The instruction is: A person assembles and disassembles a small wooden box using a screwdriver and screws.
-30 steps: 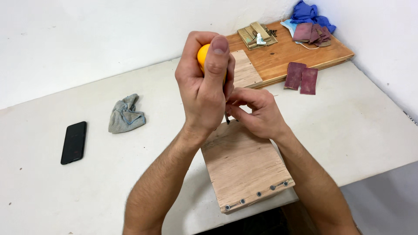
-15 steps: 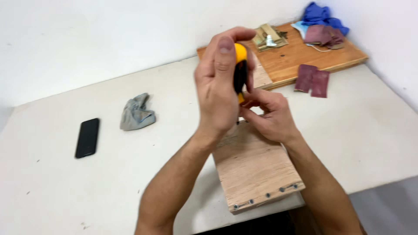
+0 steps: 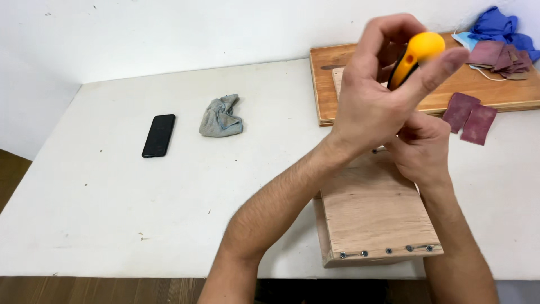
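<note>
Gripping yellow-handled screwdriver [image 3: 413, 56] in left hand [image 3: 377, 95], fingers wrapped round bulbous yellow-and-black handle, raised above wooden box [image 3: 374, 211] at table [image 3: 112, 214] edge. Right hand [image 3: 422, 149] just below, fingers pinched together near shaft; tip hidden, cannot tell what they clamp. Tool looks light, rigid; rounded plastic handle likely a bit slick, best held full-palm at handle. Box stiff, screwed along near edge. Phone [image 3: 158, 135] and grey rag [image 3: 221, 116] well apart, left.

Wall [image 3: 169, 34]: plain white, from 9 to 1 o'clock.
Table [image 3: 101, 214]: white, faintly scuffed.
Floor [image 3: 11, 174]: brown, perhaps wood, at 8 o'clock.
</note>
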